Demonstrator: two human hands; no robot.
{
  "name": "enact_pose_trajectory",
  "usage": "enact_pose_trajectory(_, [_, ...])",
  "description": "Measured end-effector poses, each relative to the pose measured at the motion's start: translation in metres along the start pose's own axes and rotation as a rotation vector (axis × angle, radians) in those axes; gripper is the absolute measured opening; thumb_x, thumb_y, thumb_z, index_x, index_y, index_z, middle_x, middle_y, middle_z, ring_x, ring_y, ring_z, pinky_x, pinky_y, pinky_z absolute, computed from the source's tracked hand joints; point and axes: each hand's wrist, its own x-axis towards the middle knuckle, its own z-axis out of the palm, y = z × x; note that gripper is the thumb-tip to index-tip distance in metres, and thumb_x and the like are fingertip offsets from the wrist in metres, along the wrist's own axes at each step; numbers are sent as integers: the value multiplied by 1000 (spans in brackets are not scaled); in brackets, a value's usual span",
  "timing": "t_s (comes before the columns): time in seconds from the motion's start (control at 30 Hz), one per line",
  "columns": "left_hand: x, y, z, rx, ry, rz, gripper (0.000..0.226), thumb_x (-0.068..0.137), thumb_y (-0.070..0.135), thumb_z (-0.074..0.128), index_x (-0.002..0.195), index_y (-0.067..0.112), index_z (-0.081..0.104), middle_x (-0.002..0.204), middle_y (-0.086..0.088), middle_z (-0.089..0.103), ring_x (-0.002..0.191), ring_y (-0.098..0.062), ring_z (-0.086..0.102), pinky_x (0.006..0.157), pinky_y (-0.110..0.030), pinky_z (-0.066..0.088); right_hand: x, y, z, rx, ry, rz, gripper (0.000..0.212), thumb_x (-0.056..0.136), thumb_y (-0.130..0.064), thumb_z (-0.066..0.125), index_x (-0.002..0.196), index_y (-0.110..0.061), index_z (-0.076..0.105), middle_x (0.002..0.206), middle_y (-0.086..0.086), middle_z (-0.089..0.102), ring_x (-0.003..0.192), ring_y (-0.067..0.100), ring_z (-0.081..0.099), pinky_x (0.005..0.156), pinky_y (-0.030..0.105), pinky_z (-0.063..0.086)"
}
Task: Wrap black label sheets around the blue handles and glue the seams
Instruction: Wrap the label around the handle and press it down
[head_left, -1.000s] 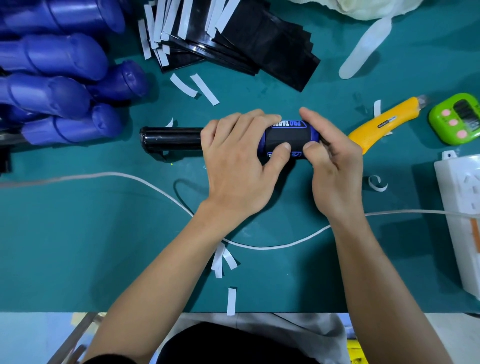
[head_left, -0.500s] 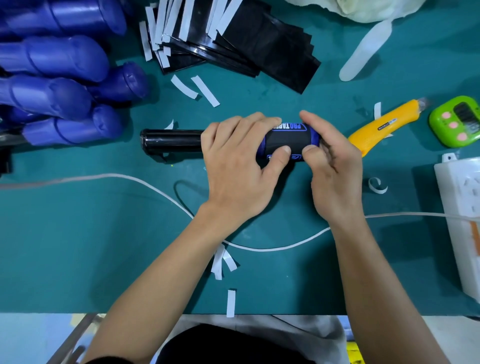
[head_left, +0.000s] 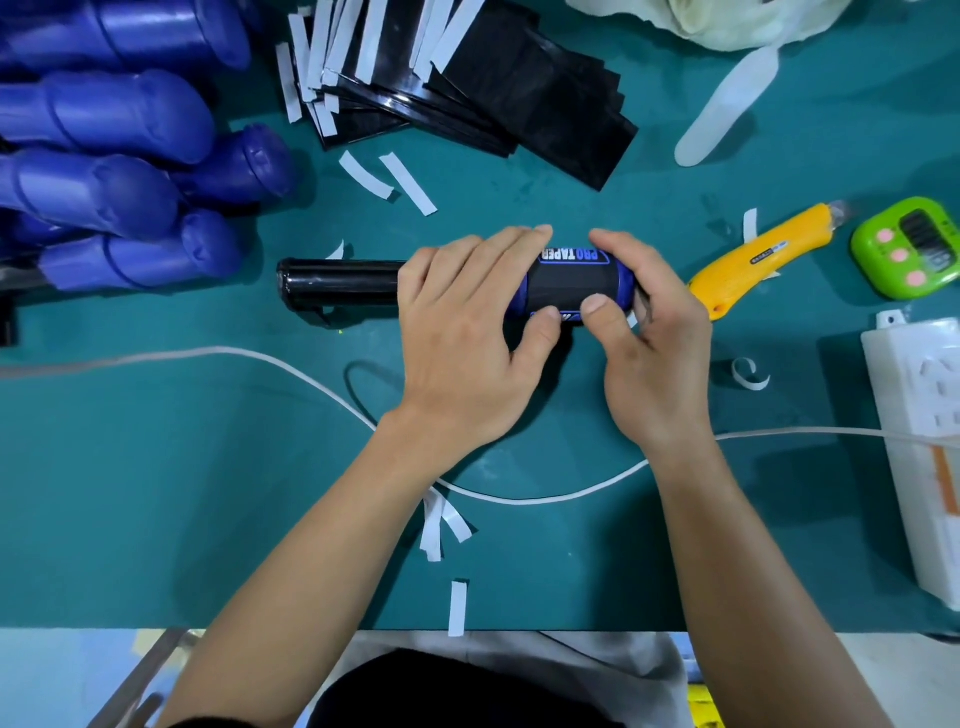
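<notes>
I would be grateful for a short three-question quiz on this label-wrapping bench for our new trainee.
1. True or false: both the left hand and the right hand grip the blue handle wrapped in a black printed label.
2. Which tool lies on the teal mat just beyond the right hand? A) yellow utility knife B) steel scissors C) red marker pen
3. Fill in: the pile of bare blue rubber handles lies on the person's ____ side.

Key: 1 true; 2 A; 3 left.
</notes>
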Motion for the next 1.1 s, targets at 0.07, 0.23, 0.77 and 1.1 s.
enact_pose_trajectory(0.07, [0,-2,-1,-29,5,2,45,92,31,67,135,17,67,135,8,66,117,-17,55,110,-25,23,0,0,0,5,0,-2,46,93,0,59,138,-11,62,137,6,66,127,21,62,110,47,49])
enact_pose_trajectory(0.23, [-1,-3,-2,-55,18,-5,36,94,27,66,128,18,70,131,8,68,117,-16,56,110,-25,24,-1,1,1,17,-4,8,47,94,4,58,139,-9,61,138,9,64,128,24,62,110,48,49])
enact_pose_trajectory(0.77, [0,7,-1,-90,63,-97,29,93,28,70,120,20,75,125,9,72,114,-18,59,110,-23,22,-3,-2,2,21,5,28,49,93,2,58,139,-14,61,139,5,64,127,19,62,110,38,50])
enact_pose_trajectory(1.1, [0,12,-3,-113,68,-147,27,90,24,70,116,19,78,122,8,74,112,-17,60,109,-24,24,-6,-12,14,-125,108,-18,44,92,-19,70,135,-13,63,126,-5,66,109,-6,59,93,6,39])
